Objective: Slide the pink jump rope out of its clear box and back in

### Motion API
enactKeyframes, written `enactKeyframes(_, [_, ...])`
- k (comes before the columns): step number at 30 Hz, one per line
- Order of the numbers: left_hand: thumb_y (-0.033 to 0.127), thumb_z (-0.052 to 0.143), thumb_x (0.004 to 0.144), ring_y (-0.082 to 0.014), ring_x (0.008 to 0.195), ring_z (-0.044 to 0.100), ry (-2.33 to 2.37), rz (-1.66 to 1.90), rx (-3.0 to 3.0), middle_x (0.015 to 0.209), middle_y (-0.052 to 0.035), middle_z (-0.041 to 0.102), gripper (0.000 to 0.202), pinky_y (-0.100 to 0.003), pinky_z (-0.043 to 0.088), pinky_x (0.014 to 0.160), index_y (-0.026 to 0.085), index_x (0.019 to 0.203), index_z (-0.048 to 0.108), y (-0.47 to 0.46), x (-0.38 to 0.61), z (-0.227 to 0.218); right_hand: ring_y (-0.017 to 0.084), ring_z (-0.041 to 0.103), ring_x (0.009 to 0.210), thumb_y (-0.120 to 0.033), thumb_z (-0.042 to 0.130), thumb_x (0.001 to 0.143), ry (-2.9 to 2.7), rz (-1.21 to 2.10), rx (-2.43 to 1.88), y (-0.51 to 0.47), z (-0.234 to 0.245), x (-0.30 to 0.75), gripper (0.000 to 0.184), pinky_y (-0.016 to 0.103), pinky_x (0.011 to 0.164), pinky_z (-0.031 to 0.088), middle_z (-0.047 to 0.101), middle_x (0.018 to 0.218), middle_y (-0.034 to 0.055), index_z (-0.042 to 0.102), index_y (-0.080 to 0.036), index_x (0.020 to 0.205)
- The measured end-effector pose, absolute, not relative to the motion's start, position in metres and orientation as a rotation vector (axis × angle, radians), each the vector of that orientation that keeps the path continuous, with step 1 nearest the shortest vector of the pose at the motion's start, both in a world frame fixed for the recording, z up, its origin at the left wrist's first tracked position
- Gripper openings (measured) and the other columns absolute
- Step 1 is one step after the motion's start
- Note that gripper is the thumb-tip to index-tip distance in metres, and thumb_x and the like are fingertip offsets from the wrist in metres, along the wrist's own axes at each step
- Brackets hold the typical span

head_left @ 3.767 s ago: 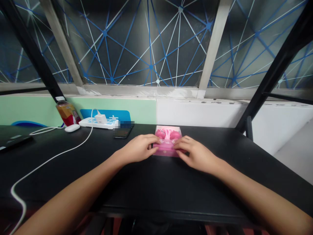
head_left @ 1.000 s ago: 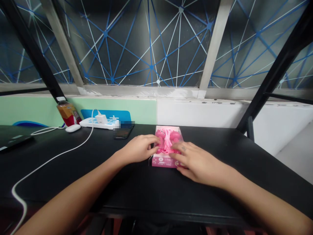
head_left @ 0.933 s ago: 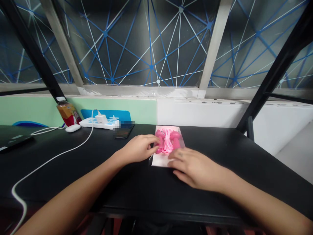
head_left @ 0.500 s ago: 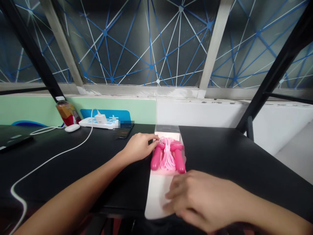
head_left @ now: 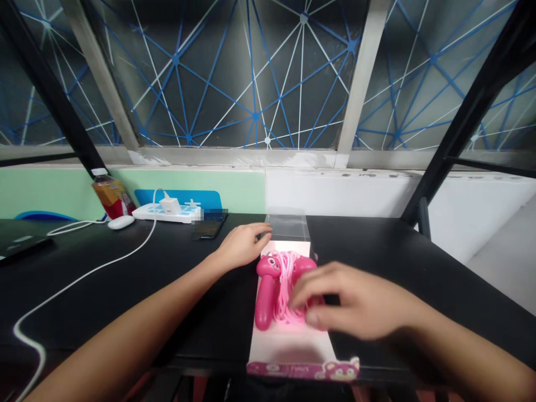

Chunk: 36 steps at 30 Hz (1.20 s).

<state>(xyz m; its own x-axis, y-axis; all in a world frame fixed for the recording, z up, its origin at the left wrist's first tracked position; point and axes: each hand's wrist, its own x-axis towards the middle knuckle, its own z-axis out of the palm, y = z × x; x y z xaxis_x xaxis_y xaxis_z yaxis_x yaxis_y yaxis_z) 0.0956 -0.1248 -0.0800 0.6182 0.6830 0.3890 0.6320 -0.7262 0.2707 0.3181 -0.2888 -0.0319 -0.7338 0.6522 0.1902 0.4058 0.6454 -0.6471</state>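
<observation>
A pink jump rope (head_left: 286, 290) lies on a white card insert (head_left: 288, 343) in front of me, its cord bundled between two handles. The left handle (head_left: 264, 301) has a bear-like head; the right one is partly hidden under my right hand. The card's near end has a printed pink flap (head_left: 301, 369). Beyond the rope, a clear plastic box (head_left: 288, 225) shows at the far end. My left hand (head_left: 245, 244) has its fingers and thumb closed at that box's left edge. My right hand (head_left: 343, 298), slightly blurred, hovers over the rope's right side with fingers and thumb apart.
On the black table (head_left: 167, 301), a white cable runs from a charger plugged into a power strip (head_left: 144, 212). A bottle (head_left: 112, 192), a white mouse (head_left: 121, 222) and a dark phone (head_left: 211, 224) stand or lie at the back left. Black metal posts (head_left: 456, 117) slant up at both sides.
The card with the jump rope has slid toward me, out from the clear box, and its printed flap now shows. My right hand has moved from the card's near end up over the rope.
</observation>
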Motion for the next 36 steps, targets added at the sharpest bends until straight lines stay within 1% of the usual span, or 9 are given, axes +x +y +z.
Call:
enactKeyframes(3, [0.042,0.042,0.097,-0.022,0.115,0.059,1.038,0.734,2.74,0.139,-0.0053,0.056,0.041,-0.034,0.046,0.096,0.024,0.129,0.06,-0.134,0.088,-0.073,0.019,0.063,0.088,-0.028,0.053,0.093,-2.333,0.294,-1.212,-0.272,-0.042,0.326,0.021,0.033,0.08,0.048,0.068,0.098,0.0056,0.066,-0.022,0.107])
enactKeyframes(5, [0.042,0.043,0.097,-0.0189,0.098,0.064,1.03,0.774,2.727,0.136,-0.0075,0.056,0.042,-0.032,0.048,0.087,0.023,0.131,0.058,-0.141,0.083,-0.064,0.02,0.061,0.086,-0.034,0.057,0.091,-2.327,0.147,-1.348,-0.261,-0.051,0.332,0.03,0.034,0.077,0.048,0.064,0.103,0.0071,0.062,-0.022,0.118])
enactKeyframes(8, [0.043,0.053,0.092,-0.0152,0.074,0.06,0.932,0.664,2.768,0.095,-0.0046,0.067,0.032,-0.026,0.046,0.07,0.02,0.109,0.068,-0.153,0.078,-0.05,0.019,0.06,0.083,-0.04,0.059,0.089,-2.363,0.189,-1.377,-0.249,-0.062,0.338,0.036,0.034,0.077,0.048,0.06,0.104,0.0073,0.061,-0.023,0.12])
enactKeyframes(10, [0.044,0.059,0.088,-0.0135,0.068,0.057,0.807,0.53,2.769,0.079,-0.0011,0.063,0.029,-0.024,0.042,0.064,0.02,0.101,0.069,-0.159,0.075,-0.044,0.018,0.06,0.081,-0.039,0.06,0.089,-2.365,0.246,-1.349,-0.246,-0.065,0.338,0.032,0.033,0.077,0.047,0.059,0.101,0.0062,0.062,-0.022,0.116])
enactKeyframes(12, [0.046,0.065,0.084,-0.0121,0.064,0.054,0.721,0.425,2.736,0.074,0.0007,0.061,0.03,-0.022,0.04,0.06,0.02,0.099,0.07,-0.162,0.072,-0.043,0.016,0.058,0.077,-0.038,0.06,0.089,-2.349,0.276,-1.336,-0.245,-0.066,0.335,0.028,0.031,0.074,0.047,0.058,0.096,0.0048,0.063,-0.022,0.112])
enactKeyframes(17, [0.045,0.063,0.085,-0.0113,0.059,0.055,0.74,0.341,2.608,0.067,0.0018,0.062,0.03,-0.021,0.04,0.056,0.019,0.098,0.069,-0.158,0.065,-0.051,0.014,0.056,0.071,-0.036,0.06,0.089,-2.299,0.361,-1.318,-0.244,-0.068,0.328,0.021,0.028,0.067,0.045,0.059,0.089,0.0032,0.062,-0.02,0.101])
enactKeyframes(22, [0.04,0.064,0.083,-0.0115,0.061,0.059,0.78,0.368,2.62,0.078,-0.0003,0.068,0.025,-0.021,0.041,0.058,0.019,0.096,0.069,-0.154,0.063,-0.055,0.014,0.059,0.07,-0.038,0.058,0.09,-2.249,0.553,-1.336,-0.243,-0.072,0.333,0.024,0.027,0.062,0.046,0.064,0.092,0.0043,0.06,-0.02,0.105])
enactKeyframes(27, [0.042,0.065,0.082,-0.013,0.064,0.06,0.772,0.351,2.625,0.078,0.0,0.067,0.027,-0.021,0.041,0.058,0.021,0.098,0.067,-0.161,0.063,-0.051,0.015,0.058,0.063,-0.042,0.059,0.089,-2.228,0.628,-1.415,-0.246,-0.069,0.334,0.028,0.026,0.055,0.043,0.065,0.079,0.0022,0.059,-0.02,0.105])
enactKeyframes(36, [0.048,0.063,0.084,-0.0123,0.056,0.057,0.762,0.291,2.639,0.067,0.001,0.065,0.033,-0.021,0.038,0.053,0.021,0.102,0.069,-0.161,0.063,-0.05,0.015,0.059,0.07,-0.037,0.056,0.091,-2.28,0.467,-1.333,-0.242,-0.069,0.329,0.025,0.028,0.063,0.046,0.066,0.09,0.0043,0.062,-0.02,0.109])
